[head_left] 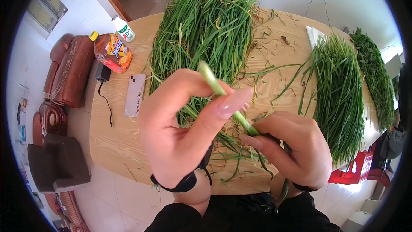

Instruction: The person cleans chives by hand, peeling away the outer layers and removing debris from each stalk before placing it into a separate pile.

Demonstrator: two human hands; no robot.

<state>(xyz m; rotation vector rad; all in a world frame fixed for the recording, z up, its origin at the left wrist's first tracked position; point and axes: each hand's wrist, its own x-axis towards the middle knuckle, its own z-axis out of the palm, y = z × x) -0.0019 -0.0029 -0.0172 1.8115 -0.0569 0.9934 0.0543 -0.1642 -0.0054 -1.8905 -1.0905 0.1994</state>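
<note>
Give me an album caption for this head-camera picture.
Two hands hold one green stalk above a wooden table heaped with greens.

Stalk (223,99) lower end hidden inside right hand (292,146); left hand (180,133) covers greens beneath.

A home living room, used for sorting greens: a brown leather sofa (68,71) stands off the wooden table's (116,146) left edge, on pale floor tiles (116,197) (a phone (134,95) and juice bottle (112,51) lie near the table's far-left corner).
</note>
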